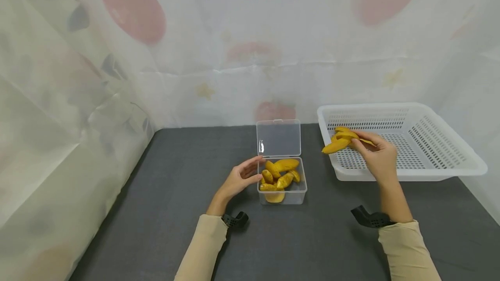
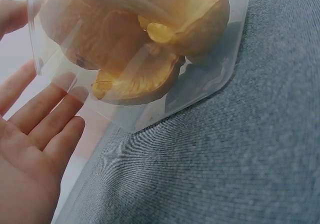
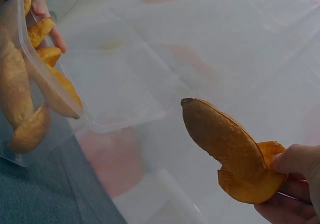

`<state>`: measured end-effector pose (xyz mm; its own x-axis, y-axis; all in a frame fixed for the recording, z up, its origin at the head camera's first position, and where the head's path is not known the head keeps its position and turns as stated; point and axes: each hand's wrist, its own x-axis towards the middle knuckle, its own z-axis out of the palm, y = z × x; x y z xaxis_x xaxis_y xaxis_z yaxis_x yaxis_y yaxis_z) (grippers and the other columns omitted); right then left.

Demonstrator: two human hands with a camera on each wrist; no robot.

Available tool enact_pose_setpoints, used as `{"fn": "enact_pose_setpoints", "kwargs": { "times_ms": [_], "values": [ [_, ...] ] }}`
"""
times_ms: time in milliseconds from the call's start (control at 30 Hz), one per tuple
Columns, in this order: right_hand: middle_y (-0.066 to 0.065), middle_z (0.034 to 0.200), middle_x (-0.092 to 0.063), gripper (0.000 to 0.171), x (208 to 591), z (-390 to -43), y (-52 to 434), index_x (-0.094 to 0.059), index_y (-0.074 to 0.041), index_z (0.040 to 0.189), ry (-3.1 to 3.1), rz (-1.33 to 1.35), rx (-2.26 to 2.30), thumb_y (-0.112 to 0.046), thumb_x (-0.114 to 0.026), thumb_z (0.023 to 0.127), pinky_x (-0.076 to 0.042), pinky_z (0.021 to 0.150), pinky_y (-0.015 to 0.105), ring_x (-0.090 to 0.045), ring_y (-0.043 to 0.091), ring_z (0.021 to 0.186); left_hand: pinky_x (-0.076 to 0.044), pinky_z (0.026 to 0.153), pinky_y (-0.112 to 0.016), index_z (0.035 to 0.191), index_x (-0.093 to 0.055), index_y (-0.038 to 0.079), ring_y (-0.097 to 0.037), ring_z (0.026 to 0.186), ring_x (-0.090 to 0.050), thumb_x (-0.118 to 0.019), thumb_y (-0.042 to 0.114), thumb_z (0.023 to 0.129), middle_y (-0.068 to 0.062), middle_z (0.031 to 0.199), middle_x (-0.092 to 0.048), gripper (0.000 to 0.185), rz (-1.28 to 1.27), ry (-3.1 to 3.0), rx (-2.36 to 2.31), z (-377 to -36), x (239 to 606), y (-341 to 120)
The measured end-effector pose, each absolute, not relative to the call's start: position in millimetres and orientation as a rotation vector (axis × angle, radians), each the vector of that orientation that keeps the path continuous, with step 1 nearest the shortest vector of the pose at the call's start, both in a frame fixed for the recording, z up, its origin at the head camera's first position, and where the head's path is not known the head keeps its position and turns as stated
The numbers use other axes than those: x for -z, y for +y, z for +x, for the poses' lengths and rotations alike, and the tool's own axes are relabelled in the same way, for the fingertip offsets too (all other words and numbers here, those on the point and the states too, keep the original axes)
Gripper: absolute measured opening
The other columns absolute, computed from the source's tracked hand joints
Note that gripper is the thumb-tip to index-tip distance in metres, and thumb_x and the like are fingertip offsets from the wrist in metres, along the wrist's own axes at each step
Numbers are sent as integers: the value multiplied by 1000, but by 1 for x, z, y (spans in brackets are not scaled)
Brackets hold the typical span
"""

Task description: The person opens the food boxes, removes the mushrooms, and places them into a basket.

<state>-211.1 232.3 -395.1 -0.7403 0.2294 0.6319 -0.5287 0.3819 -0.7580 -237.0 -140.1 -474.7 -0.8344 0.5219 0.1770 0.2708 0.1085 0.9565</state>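
My right hand [image 1: 380, 155] pinches a yellow-brown mushroom-shaped piece [image 3: 225, 144] between thumb and fingers. It has a thick stalk with a dark tip and a curled, cap-like end. In the head view this hand is over the left part of the white basket [image 1: 461, 166]. Beside the left wall of a clear plastic box [image 1: 298, 198] is my left hand [image 1: 238, 180], fingers extended, with fingertips at the wall. Several similar yellow pieces [image 1: 285, 180] lie in the box; one [image 2: 145, 79] shows gill-like ridges through the plastic.
The box's clear lid [image 1: 279, 138] stands raised at its back edge. Box and basket stand on a dark grey cloth-covered table [image 1: 187, 185]. A pale printed curtain [image 1: 234, 34] hangs behind the table and along its left side.
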Motion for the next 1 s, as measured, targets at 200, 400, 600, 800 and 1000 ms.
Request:
{"fn": "enact_pose_setpoints", "kwargs": {
  "times_ms": [200,400,600,800,1000],
  "values": [
    [-37,92,-62,24,395,-210,241,-67,17,106,-1992,145,-1411,11,-67,83,-48,71,-3,-60,-21,84,-32,119,-50,147,-41,10,-35,142,-40,-63,12,94,-19,148,-46,58,809,2179,-1805,-238,476,-140],
    [-40,89,-60,25,396,-209,252,-67,14,109,-2017,32,-1392,3,-66,86,-47,70,-4,-58,-21,84,-32,119,-49,146,-41,10,-34,142,-40,-63,11,93,-18,148,-46,57,799,2180,-1805,-238,475,-140],
    [-42,87,-58,26,398,-209,260,-68,12,109,-2055,-9,-1353,-1,-67,87,-46,71,-5,-56,-22,84,-31,120,-48,146,-41,11,-34,142,-40,-63,11,93,-18,149,-46,58,791,2175,-1812,-237,474,-140],
    [-44,84,-55,30,398,-208,261,-66,12,112,-2149,-52,-1363,-7,-67,89,-45,73,-6,-55,-25,82,-32,120,-48,146,-41,11,-33,142,-40,-65,15,93,-18,148,-46,59,790,2172,-1813,-237,474,-140],
    [-46,84,-53,31,393,-205,254,-68,10,111,-2201,-43,-1338,-13,-66,91,-43,74,-7,-52,-27,84,-31,120,-48,146,-42,11,-33,142,-40,-66,18,92,-18,148,-47,59,787,2161,-1822,-237,474,-140]
  ]
}}
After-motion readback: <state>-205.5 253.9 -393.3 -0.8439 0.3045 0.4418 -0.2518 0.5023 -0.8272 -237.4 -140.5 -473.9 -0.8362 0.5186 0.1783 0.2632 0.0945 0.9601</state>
